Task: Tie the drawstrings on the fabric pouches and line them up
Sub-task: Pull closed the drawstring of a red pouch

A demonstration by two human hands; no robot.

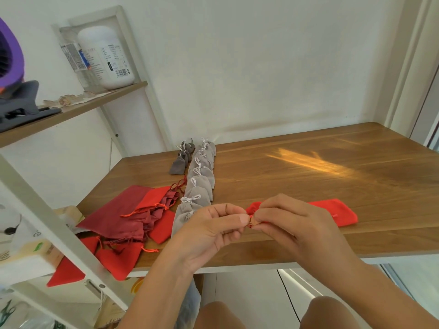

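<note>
1. Near the front edge of the table (308, 172), the bunched-up mouth of a red pouch (332, 211) is pinched between the fingertips of the left hand (213, 226) and the right hand (287, 224). Both hands are curled tight around the bunched cloth and its string. Most of the string is hidden by the fingers.
2. The long body of the pouch is laid flat on the table, stretched out to the right of the hands.
3. Just left of the hands, a row of light grey pouches (200, 184) is lined up from near to far, each with its string tied. A few dark grey pouches (180, 160) are set beside the far end.
4. Further left, a pile of red pouches (142, 217) is heaped up with strings loose. Some are hanging over the table edge.
5. The knot could slip if the thin string is let go too soon, because so little of it is held. Then the mouth could fall open. The pouches at the left edge could be knocked off by an elbow.
</note>
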